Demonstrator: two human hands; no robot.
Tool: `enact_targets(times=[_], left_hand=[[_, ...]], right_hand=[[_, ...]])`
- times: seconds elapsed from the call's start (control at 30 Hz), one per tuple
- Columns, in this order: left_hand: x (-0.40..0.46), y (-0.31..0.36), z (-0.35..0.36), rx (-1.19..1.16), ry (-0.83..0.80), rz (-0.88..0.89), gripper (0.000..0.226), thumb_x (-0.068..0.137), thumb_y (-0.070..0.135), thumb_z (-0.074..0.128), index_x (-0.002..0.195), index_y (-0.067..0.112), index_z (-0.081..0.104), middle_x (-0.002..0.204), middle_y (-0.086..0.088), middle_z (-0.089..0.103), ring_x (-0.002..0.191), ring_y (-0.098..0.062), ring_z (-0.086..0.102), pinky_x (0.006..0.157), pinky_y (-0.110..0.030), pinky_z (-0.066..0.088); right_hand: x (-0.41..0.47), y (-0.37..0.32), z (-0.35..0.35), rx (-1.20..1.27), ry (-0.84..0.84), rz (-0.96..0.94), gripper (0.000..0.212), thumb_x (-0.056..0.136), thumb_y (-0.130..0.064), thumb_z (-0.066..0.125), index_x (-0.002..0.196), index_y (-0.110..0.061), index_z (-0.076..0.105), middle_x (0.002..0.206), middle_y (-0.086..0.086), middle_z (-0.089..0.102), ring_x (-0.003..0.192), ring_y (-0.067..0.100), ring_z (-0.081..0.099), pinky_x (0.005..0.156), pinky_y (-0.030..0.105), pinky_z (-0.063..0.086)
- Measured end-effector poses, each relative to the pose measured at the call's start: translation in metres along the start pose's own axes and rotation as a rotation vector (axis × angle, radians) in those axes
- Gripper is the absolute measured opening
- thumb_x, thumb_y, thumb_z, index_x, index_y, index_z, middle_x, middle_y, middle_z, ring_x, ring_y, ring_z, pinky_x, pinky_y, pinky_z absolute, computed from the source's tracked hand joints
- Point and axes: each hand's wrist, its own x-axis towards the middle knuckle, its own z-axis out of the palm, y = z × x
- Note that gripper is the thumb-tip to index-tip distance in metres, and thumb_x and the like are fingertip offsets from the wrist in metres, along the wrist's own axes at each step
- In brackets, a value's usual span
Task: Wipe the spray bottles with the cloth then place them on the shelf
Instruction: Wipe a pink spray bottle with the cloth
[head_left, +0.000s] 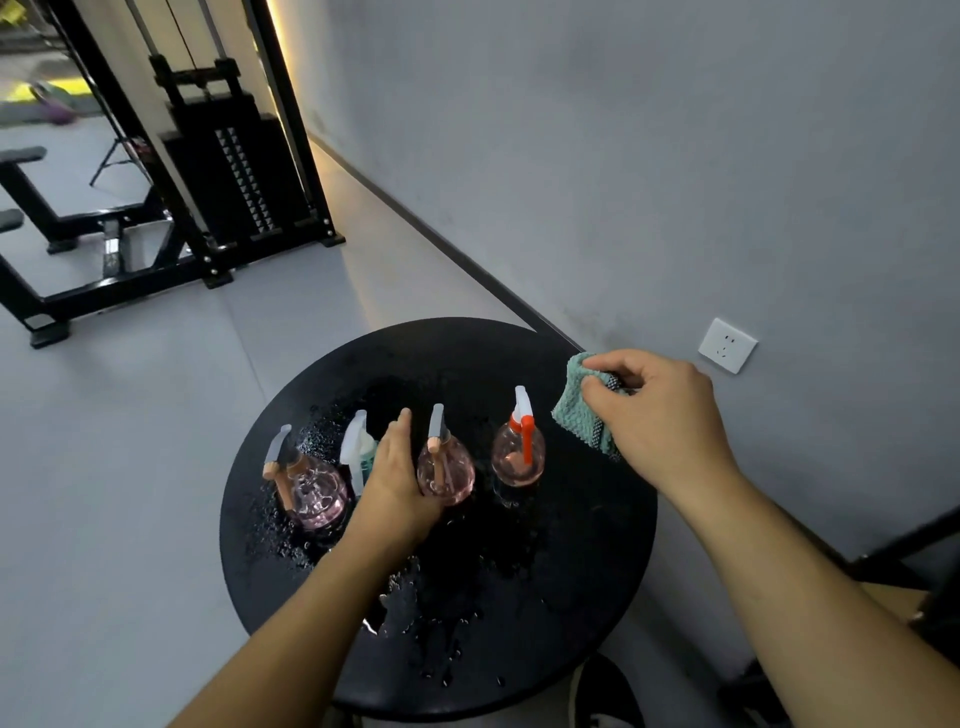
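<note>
Several spray bottles stand in a row on a round black table (582, 566) wet with droplets. From the left: a pink bottle (311, 488) with a peach trigger, a teal bottle (361, 449) with a white head, a pink bottle (452, 470) in the middle, and a pink bottle (519, 449) with an orange trigger. My left hand (397, 478) reaches between the teal and middle bottles, its palm against the middle bottle's left side and fingers straight. My right hand (660, 415) pinches a teal cloth (579, 410) above the table's right edge.
A grey wall with a white socket (727, 345) runs along the right. A black weight machine (223, 166) stands on the grey floor at the back left. A dark frame (904, 551) shows at the right edge. A shoe (605, 696) is under the table.
</note>
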Motion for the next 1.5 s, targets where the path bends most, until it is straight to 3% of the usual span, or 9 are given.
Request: enact_targets(times=[0.1, 0.2, 0.3, 0.5, 0.77, 1.1, 1.27, 1.4, 1.5], left_hand=[[-0.013, 0.026, -0.013, 0.066, 0.090, 0.123, 0.087, 0.104, 0.025, 0.065, 0.170, 0.027, 0.007, 0.178, 0.001, 0.012, 0.162, -0.013, 0.015, 0.127, -0.029, 0.016], [-0.023, 0.053, -0.017, 0.083, 0.114, 0.234, 0.081, 0.102, 0.011, 0.059, 0.169, 0.028, 0.017, 0.177, 0.008, 0.013, 0.134, 0.018, 0.038, 0.110, -0.009, 0.032], [-0.021, 0.071, -0.007, 0.118, 0.117, 0.329, 0.074, 0.099, 0.007, 0.058, 0.164, 0.027, 0.029, 0.171, 0.008, 0.023, 0.115, 0.004, 0.050, 0.097, -0.021, 0.042], [0.013, 0.072, 0.040, 0.080, 0.030, 0.169, 0.065, 0.101, 0.010, 0.055, 0.162, 0.021, 0.035, 0.162, -0.003, 0.045, 0.148, -0.020, 0.045, 0.128, -0.050, 0.028], [0.054, 0.062, 0.083, -0.106, -0.079, -0.066, 0.060, 0.107, 0.023, 0.057, 0.163, 0.019, 0.036, 0.164, -0.009, 0.045, 0.142, -0.029, 0.053, 0.119, -0.049, 0.044], [0.069, 0.059, 0.104, -0.225, -0.075, -0.062, 0.026, 0.100, 0.030, 0.072, 0.120, 0.022, 0.058, 0.105, 0.013, 0.063, 0.102, -0.013, 0.062, 0.070, -0.018, 0.043], [0.061, 0.055, 0.107, -0.342, -0.091, -0.004, 0.040, 0.096, 0.032, 0.078, 0.129, 0.029, 0.056, 0.112, 0.021, 0.060, 0.103, 0.000, 0.058, 0.078, -0.018, 0.045], [0.063, 0.059, 0.103, -0.313, -0.078, 0.052, 0.005, 0.099, 0.026, 0.073, 0.099, 0.029, 0.069, 0.098, 0.006, 0.070, 0.093, -0.012, 0.066, 0.069, -0.019, 0.045], [0.064, 0.058, 0.102, -0.318, -0.061, 0.038, 0.008, 0.096, 0.031, 0.078, 0.101, 0.025, 0.074, 0.095, 0.004, 0.074, 0.092, -0.015, 0.071, 0.070, -0.022, 0.049]], right_hand=[[-0.004, -0.001, -0.006, 0.004, 0.009, 0.008, 0.018, 0.091, -0.019, 0.075, 0.108, -0.023, 0.081, 0.086, -0.019, 0.067, 0.076, -0.028, 0.055, 0.060, -0.007, 0.037], [-0.007, -0.001, -0.013, 0.006, 0.019, 0.034, 0.019, 0.090, -0.020, 0.074, 0.107, -0.026, 0.081, 0.085, -0.025, 0.065, 0.077, -0.022, 0.058, 0.062, -0.007, 0.038], [-0.007, 0.002, -0.016, 0.002, 0.017, 0.047, 0.020, 0.090, -0.021, 0.074, 0.108, -0.027, 0.081, 0.090, -0.021, 0.069, 0.079, -0.017, 0.061, 0.063, -0.004, 0.041], [-0.004, 0.008, -0.012, -0.051, -0.001, -0.009, 0.021, 0.092, -0.018, 0.073, 0.112, -0.022, 0.080, 0.102, -0.012, 0.069, 0.084, -0.011, 0.059, 0.067, -0.008, 0.038], [0.008, 0.022, -0.012, -0.068, 0.016, 0.018, 0.019, 0.093, -0.019, 0.073, 0.111, -0.021, 0.080, 0.109, -0.008, 0.073, 0.089, -0.001, 0.062, 0.065, -0.007, 0.039], [0.015, 0.026, -0.018, -0.048, 0.061, 0.034, 0.018, 0.094, -0.019, 0.073, 0.109, -0.021, 0.080, 0.102, -0.010, 0.073, 0.083, -0.015, 0.058, 0.062, -0.006, 0.039], [0.014, 0.026, -0.020, -0.037, 0.040, 0.037, 0.019, 0.095, -0.019, 0.072, 0.112, -0.019, 0.079, 0.108, -0.006, 0.074, 0.081, -0.014, 0.057, 0.059, -0.007, 0.038], [0.015, 0.027, -0.023, -0.036, 0.063, 0.036, 0.019, 0.094, -0.018, 0.072, 0.111, -0.019, 0.080, 0.108, -0.006, 0.075, 0.081, -0.016, 0.056, 0.061, -0.007, 0.037], [0.016, 0.027, -0.025, -0.032, 0.071, 0.041, 0.018, 0.094, -0.018, 0.072, 0.111, -0.019, 0.080, 0.107, -0.006, 0.074, 0.080, -0.016, 0.055, 0.059, -0.007, 0.036]])
